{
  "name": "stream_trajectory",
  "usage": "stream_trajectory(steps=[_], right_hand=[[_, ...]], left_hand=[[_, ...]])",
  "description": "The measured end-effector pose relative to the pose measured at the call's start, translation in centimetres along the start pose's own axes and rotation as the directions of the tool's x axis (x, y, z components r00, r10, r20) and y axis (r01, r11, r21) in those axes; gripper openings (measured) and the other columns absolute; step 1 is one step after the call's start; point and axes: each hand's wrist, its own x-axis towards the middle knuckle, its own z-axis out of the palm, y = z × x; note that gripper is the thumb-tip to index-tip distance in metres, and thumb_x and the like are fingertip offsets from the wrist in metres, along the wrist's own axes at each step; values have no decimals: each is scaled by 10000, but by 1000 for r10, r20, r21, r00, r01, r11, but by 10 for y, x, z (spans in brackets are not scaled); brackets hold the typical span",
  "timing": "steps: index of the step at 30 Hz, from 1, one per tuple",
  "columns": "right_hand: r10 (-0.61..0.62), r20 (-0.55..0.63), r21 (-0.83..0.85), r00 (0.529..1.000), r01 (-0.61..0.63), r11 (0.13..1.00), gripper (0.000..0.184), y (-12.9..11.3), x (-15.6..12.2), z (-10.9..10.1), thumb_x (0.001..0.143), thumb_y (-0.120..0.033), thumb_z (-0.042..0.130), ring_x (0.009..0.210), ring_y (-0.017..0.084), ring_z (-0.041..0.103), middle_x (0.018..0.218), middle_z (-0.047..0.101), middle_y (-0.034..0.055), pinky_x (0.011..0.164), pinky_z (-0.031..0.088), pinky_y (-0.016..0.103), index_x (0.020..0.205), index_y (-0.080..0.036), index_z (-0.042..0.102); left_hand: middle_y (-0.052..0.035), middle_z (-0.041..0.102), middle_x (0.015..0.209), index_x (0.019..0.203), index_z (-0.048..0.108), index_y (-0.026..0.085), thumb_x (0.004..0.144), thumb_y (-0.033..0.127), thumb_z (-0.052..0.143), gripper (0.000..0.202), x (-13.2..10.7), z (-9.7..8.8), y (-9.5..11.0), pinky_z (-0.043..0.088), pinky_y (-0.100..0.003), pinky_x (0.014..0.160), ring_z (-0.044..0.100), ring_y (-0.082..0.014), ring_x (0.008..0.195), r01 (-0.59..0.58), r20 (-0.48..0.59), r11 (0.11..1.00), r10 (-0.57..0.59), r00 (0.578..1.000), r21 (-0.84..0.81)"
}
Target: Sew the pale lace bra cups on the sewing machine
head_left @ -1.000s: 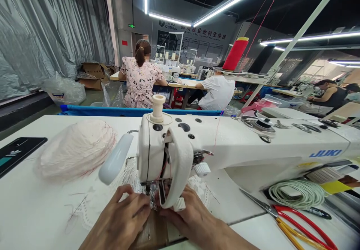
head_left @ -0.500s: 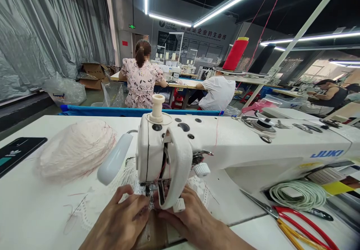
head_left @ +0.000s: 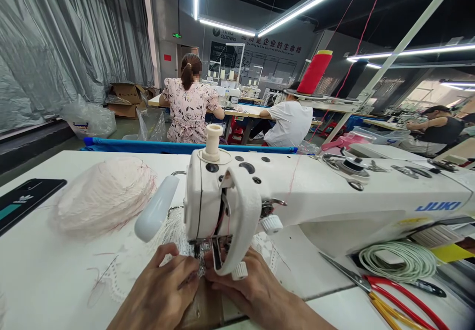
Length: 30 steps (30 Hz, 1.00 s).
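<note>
A white sewing machine spans the table, its needle end straight in front of me. White lace fabric lies under the presser foot and spreads out behind the machine head. My left hand is closed on the lace just left of the foot, thumb and fingers pressed together. On the right, my right hand is closed on the lace close to the foot. Its fingertips are partly hidden behind the machine's white lever and guard. A pink thread runs down into the machine head.
Scissors with red handles and a coil of pale cord lie right. At left are a white bundle with red threads, a phone and a white rounded bar. A red thread cone stands behind. Several people sit farther back.
The view has shifted slightly, so the machine and table sit a little farther right. My hands stay at the presser foot in nearly the same pose. Little else differs.
</note>
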Motion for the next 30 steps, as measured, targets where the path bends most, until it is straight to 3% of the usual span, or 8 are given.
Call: stream_trajectory(steps=[13, 20, 26, 30], right_hand=[[31, 28, -19, 999, -30, 999, 145, -3, 2, -3, 937, -289, 480, 865, 163, 575, 889, 651, 39, 782, 438, 282, 917, -207, 598], [48, -38, -13, 998, -49, 999, 196, -8, 5, -5, 951, -332, 444, 824, 183, 568, 870, 651, 44, 743, 432, 299, 1010, -193, 568], [61, 8, -23, 998, -61, 998, 193, -8, 5, -5, 947, -331, 454, 816, 179, 561, 856, 647, 36, 744, 430, 303, 999, -191, 576], [67, 58, -32, 996, -65, 997, 151, -8, 4, -5, 935, -308, 486, 905, 177, 559, 929, 645, 35, 784, 432, 300, 966, -202, 590]], left_hand=[[56, 625, 700, 725, 580, 244, 851, 82, 385, 283, 3, -1, 0, 427, -285, 792, 583, -109, 617, -19, 61, 995, 25, 998, -95], [84, 653, 722, 688, 566, 250, 831, 39, 424, 291, 13, -21, 5, 413, -258, 820, 609, -107, 694, 107, 101, 972, -87, 991, -209], [94, 634, 716, 663, 560, 235, 860, 64, 409, 301, 17, -24, 8, 368, -247, 821, 585, -83, 676, 109, 55, 975, -100, 993, -192], [86, 609, 682, 665, 553, 225, 841, 114, 441, 236, 18, -19, 7, 361, -254, 793, 551, -86, 624, 36, -36, 985, -43, 998, -170]])
